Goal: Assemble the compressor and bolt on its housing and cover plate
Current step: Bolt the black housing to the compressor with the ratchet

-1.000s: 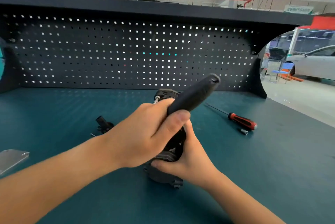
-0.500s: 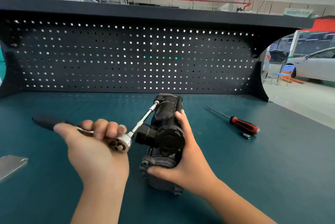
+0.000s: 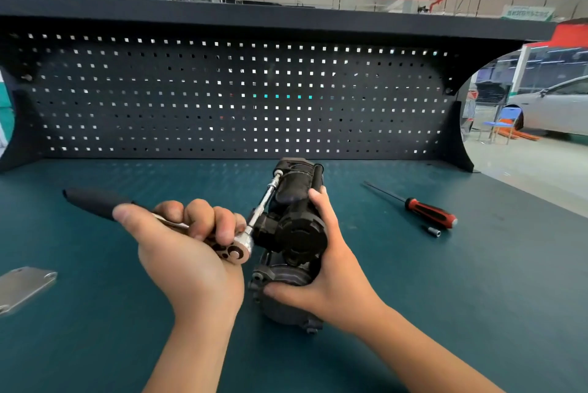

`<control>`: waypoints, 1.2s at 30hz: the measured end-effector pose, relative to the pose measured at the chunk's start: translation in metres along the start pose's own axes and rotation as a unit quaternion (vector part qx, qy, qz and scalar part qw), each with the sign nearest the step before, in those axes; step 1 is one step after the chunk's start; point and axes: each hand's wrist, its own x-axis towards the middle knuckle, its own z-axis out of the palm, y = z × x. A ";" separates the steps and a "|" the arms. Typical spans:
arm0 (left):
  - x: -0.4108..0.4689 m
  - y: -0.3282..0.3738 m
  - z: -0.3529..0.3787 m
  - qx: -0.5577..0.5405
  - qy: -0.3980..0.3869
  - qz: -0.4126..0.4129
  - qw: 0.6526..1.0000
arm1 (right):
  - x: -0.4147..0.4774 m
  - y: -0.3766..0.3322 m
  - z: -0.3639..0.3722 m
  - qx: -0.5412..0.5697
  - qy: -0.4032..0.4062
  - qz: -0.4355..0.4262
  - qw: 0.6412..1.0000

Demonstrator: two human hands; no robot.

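L hand (image 3: pixel 191 252) gripping ratchet (image 3: pixel 235 251), ext. bar running up to far end of compressor (image 3: pixel 292 233) | R hand (image 3: pixel 331 271) wrapped on compressor, mid-bench (image 3: pixel 477 297) | cover plate (image 3: pixel 24 287) far left, screwdriver (image 3: pixel 426 211) + socket bit (image 3: pixel 433 231) right

Shiny metal ratchet (image 3: pixel 237 251), matt black compressor (image 3: pixel 294 233)

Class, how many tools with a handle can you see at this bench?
2. A ratchet gripped in the left hand, set against the compressor; a red screwdriver lying on the bench to the right. Others may be hidden.
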 end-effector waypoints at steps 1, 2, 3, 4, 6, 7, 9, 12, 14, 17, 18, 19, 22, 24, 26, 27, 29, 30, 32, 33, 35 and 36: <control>0.000 0.000 0.000 0.008 -0.006 0.000 1.000 | -0.001 0.001 0.000 0.002 0.000 0.001 1.000; 0.000 0.000 0.001 0.018 -0.012 0.000 1.000 | -0.001 0.001 -0.001 0.004 0.000 0.002 1.000; 0.000 0.001 0.001 0.029 -0.019 0.001 0.999 | -0.002 0.001 -0.001 0.005 -0.001 0.002 1.000; 0.000 0.001 0.001 0.040 -0.025 0.002 0.999 | -0.002 0.001 -0.001 0.004 -0.002 0.001 1.000; 0.002 0.004 0.000 0.060 -0.040 0.008 0.997 | -0.001 0.001 -0.001 0.000 -0.006 -0.004 1.000; 0.003 0.005 -0.001 0.072 -0.048 0.011 0.996 | 0.000 0.001 -0.001 -0.002 -0.008 -0.005 1.000; 0.006 0.008 -0.001 0.107 -0.071 0.023 0.991 | 0.001 0.001 0.000 -0.010 -0.011 -0.004 1.000; 0.011 0.012 0.001 0.178 -0.131 0.056 0.974 | 0.001 0.001 -0.001 -0.020 -0.011 -0.001 1.000; 0.013 0.015 0.003 0.225 -0.187 0.082 0.953 | 0.001 0.000 -0.002 -0.025 -0.012 0.006 1.000; 0.015 0.021 0.008 0.312 -0.318 0.131 0.886 | 0.000 -0.001 -0.004 -0.032 -0.016 0.015 0.999; 0.015 0.023 0.010 0.337 -0.360 0.145 0.858 | 0.000 -0.002 -0.004 -0.033 -0.017 0.017 0.999; 0.015 0.023 0.011 0.357 -0.396 0.154 0.832 | 0.000 -0.002 -0.004 -0.034 -0.018 0.019 0.999; 0.014 0.021 0.015 0.407 -0.472 0.163 0.765 | 0.002 -0.002 -0.004 -0.042 -0.014 0.015 0.999; 0.011 0.018 0.017 0.449 -0.510 0.171 0.713 | 0.003 0.000 -0.003 -0.041 -0.014 0.016 0.999; 0.009 0.017 0.019 0.498 -0.537 0.192 0.653 | 0.005 0.003 -0.003 -0.041 -0.014 0.027 0.999; 0.009 0.016 0.020 0.518 -0.542 0.205 0.629 | 0.005 0.005 -0.003 -0.044 -0.013 0.032 0.998; 0.010 0.016 0.021 0.545 -0.543 0.223 0.599 | 0.006 0.007 -0.002 -0.048 -0.012 0.035 0.998; 0.010 0.017 0.021 0.548 -0.546 0.227 0.592 | 0.006 0.007 -0.003 -0.047 -0.011 0.036 0.998; 0.012 0.018 0.015 0.527 -0.563 0.215 0.599 | 0.007 0.005 -0.003 -0.038 -0.011 0.031 0.999; 0.012 0.020 0.012 0.506 -0.571 0.198 0.616 | 0.007 0.004 -0.004 -0.033 -0.010 0.024 0.999; 0.012 0.025 0.008 0.442 -0.544 0.144 0.699 | 0.007 0.003 -0.004 -0.021 -0.007 0.011 1.000; 0.012 0.029 0.009 0.396 -0.496 0.105 0.765 | 0.006 0.002 -0.004 -0.019 -0.007 0.008 1.000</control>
